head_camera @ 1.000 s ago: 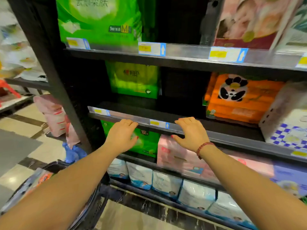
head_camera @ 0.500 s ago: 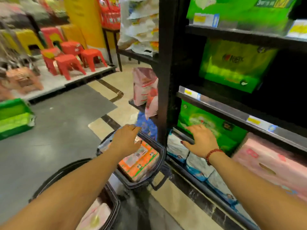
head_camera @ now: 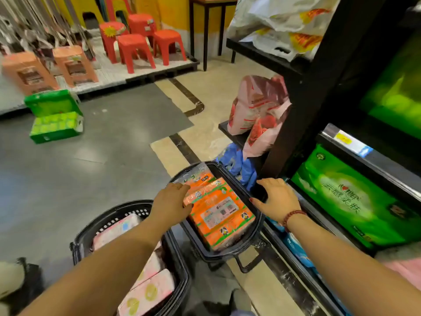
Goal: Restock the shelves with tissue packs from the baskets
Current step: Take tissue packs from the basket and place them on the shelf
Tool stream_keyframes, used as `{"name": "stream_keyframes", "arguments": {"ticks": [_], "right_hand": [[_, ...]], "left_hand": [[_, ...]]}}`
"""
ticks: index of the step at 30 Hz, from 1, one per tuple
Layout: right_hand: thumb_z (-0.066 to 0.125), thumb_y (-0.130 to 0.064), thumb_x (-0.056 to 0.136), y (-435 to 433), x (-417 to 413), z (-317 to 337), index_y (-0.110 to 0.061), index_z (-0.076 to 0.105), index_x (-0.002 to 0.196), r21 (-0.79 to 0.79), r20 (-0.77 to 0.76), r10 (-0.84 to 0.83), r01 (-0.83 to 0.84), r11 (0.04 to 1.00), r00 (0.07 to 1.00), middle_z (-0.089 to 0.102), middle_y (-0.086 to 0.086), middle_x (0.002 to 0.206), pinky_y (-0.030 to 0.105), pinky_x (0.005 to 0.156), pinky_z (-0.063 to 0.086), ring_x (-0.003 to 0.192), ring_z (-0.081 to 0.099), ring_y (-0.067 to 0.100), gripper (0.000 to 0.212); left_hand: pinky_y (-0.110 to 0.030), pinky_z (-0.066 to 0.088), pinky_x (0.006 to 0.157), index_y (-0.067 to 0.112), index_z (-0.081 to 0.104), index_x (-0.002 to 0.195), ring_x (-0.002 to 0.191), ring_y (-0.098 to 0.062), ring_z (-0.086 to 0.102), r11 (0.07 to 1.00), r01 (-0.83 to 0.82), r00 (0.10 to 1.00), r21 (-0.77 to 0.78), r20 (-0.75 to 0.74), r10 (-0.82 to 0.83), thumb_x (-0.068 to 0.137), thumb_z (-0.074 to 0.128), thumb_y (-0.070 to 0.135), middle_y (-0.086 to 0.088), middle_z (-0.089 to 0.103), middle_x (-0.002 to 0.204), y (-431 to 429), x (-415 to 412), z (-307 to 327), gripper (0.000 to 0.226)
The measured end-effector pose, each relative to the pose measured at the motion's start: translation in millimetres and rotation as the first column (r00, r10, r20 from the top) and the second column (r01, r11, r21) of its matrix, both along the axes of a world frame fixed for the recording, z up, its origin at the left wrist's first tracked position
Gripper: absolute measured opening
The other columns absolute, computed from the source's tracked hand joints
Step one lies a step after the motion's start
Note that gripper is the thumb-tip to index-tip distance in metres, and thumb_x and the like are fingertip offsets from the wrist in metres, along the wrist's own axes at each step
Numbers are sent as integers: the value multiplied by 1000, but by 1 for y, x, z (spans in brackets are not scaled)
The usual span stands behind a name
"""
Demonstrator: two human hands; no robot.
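An orange tissue pack (head_camera: 219,213) with panda prints lies in a black basket (head_camera: 230,253) on the floor beside the shelf unit (head_camera: 319,92). My left hand (head_camera: 170,202) rests on the pack's left side, fingers spread, not clearly gripping. My right hand (head_camera: 276,198) hovers open over the basket's right rim, touching nothing that I can make out. A second black basket (head_camera: 91,233) nearer me holds pink tissue packs (head_camera: 148,290). Green tissue packs (head_camera: 350,199) fill the shelf at the right.
Pink bags (head_camera: 257,110) sit on a low side shelf, blue packs (head_camera: 237,163) below them. Green packs (head_camera: 54,115) lie on the grey floor at the left. Red and orange plastic stools (head_camera: 136,42) stand on a raised platform at the back.
The view swung from the shelf down to the floor. Both hands left the shelf edge and dropped to the basket with the orange pack, the left hand landing on the pack.
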State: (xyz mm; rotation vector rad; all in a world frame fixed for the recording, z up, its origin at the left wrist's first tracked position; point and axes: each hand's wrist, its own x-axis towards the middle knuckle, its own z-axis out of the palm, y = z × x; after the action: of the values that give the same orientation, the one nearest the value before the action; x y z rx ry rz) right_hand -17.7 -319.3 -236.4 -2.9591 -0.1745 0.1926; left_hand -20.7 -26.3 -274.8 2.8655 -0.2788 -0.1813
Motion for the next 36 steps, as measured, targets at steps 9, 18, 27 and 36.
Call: {"name": "stream_keyframes", "arguments": {"ticks": [9,18,27,36], "right_hand": [[66,-46,81,12,137,-96,-16,56,126,131,-295,82,-45,990,952,60,10,120,41,92,45,113,51,31,56],[73,-21,81,14,214,-233,-5,57,125,214,-569,39,102,972,822,57,18,125,37,94,41,116,53,34,50],[77,-33,75,-6,212,-344,-18,59,108,243,-756,-125,452,858,643,68,-1,98,38,85,52,91,65,20,41],[80,-28,74,-7,193,-352,-24,55,114,281,-711,-180,509,814,680,67,-4,95,40,85,53,88,64,18,47]], "left_hand": [[-37,43,99,17,38,142,130,-26,39,914,-401,871,-67,-336,358,86,57,45,-9,46,138,-6,47,-99,67],[-41,34,109,13,29,146,135,-27,35,486,-862,453,-146,-652,607,84,66,43,-9,33,148,-48,88,-213,78],[-31,43,94,21,31,143,107,-12,50,173,-968,248,-184,-828,503,78,77,26,11,47,121,-80,85,-293,80],[-47,52,92,28,47,132,102,-13,64,88,-965,250,-248,-753,608,75,77,11,8,67,108,-97,68,-306,67]]}}
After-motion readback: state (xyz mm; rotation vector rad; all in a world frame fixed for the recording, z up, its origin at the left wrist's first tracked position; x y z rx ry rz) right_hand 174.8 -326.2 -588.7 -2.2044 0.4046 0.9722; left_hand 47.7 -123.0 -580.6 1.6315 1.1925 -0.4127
